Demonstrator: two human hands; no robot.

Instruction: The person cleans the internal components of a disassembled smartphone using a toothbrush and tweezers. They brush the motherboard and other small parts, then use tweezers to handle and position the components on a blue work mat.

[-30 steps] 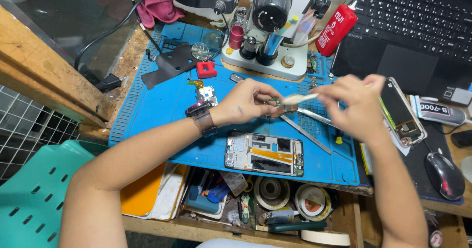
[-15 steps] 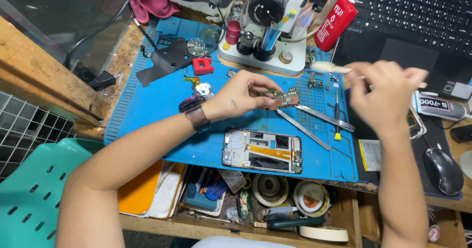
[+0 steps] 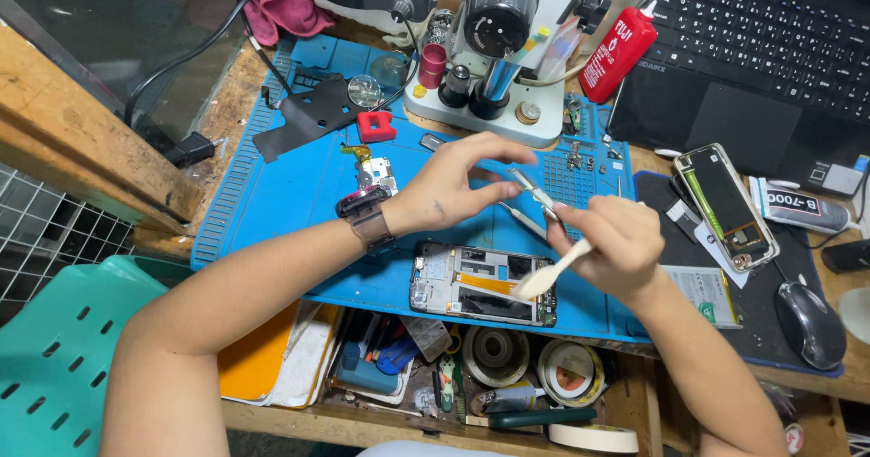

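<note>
Now both hands meet above the opened phone (image 3: 480,285).
Right hand (image 3: 605,244) pinches tweezers (image 3: 535,194) and a pale spudger (image 3: 555,271); left hand (image 3: 453,185) hovers beside, fingers spread.

We see bright, even overhead light, soft shadows under both forearms, mild glare on the blue mat (image 3: 290,194), edges slightly bowed, focus sharp.
</note>
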